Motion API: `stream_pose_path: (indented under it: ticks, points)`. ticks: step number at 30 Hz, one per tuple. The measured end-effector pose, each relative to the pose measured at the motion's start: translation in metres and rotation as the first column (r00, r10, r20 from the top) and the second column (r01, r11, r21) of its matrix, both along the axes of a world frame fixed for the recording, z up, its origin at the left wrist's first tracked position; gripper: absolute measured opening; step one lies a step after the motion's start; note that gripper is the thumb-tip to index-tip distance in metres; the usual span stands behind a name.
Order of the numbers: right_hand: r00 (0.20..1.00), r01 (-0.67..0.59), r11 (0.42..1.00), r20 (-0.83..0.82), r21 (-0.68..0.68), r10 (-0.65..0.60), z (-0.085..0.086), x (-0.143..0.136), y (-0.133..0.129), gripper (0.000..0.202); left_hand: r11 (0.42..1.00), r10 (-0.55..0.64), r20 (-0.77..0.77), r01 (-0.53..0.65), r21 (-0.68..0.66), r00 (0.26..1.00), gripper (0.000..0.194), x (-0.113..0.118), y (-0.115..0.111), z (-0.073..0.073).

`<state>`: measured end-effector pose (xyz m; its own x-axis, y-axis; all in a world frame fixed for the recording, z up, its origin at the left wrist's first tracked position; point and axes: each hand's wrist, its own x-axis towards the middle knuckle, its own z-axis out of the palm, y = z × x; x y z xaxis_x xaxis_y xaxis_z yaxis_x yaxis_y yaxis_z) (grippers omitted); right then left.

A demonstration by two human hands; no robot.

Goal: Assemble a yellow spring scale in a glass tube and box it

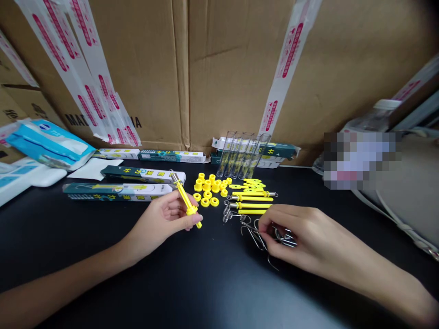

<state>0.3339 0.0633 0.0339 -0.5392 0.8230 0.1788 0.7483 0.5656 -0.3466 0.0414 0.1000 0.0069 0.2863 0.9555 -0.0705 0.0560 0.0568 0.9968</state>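
My left hand [176, 214] is closed around a yellow plastic rod [185, 197], held at a tilt. A metal spring sits near the rod's upper end and a yellow collar near its lower end. My right hand [298, 230] pinches into a pile of wire hooks [255, 238]; its fingertips are on a metal hook, partly hidden by the hand. Just beyond lie yellow rods [255, 205] with springs at their ends. Small coil springs [226, 212] rest beside them. Several yellow collars and rings [206, 185] stand between my hands, near flat yellow pieces [252, 184].
Clear plastic tubes [240, 155] lean on small boxes at the back. Printed narrow boxes [116, 192] lie left. A blue tissue pack [51, 144] is far left. A bottle [373, 121] and a beige bag [408, 178] are at right. Cardboard [233, 68] walls the back.
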Motion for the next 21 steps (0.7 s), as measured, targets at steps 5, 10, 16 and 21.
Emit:
stream_pose_path:
  ticks: [5, 10, 16, 21]
  points:
    - [0.909, 0.072, 0.933, -0.361, -0.353, -0.207, -0.004, -0.012, -0.005, 0.006, 1.0, -0.003, 0.021, 0.003, -0.001, 1.0, 0.03, -0.001, -0.001, -0.004]
    - [0.537, -0.197, 0.768, -0.723, -0.609, -0.435, -0.023, -0.03, -0.007, 0.028, 1.0, 0.007, 0.05, -0.008, 0.009, 0.999, 0.027, 0.0, 0.0, -0.004]
    - [0.378, -0.334, 0.722, -0.788, -0.605, -0.486, -0.029, -0.039, -0.003, 0.018, 1.0, -0.004, 0.103, 0.005, -0.014, 0.995, 0.035, 0.004, 0.001, -0.001]
    - [0.353, -0.343, 0.691, -0.769, -0.637, -0.533, -0.031, -0.049, -0.005, 0.035, 0.999, 0.017, 0.135, -0.011, -0.041, 0.991, 0.037, 0.009, -0.004, 0.001]
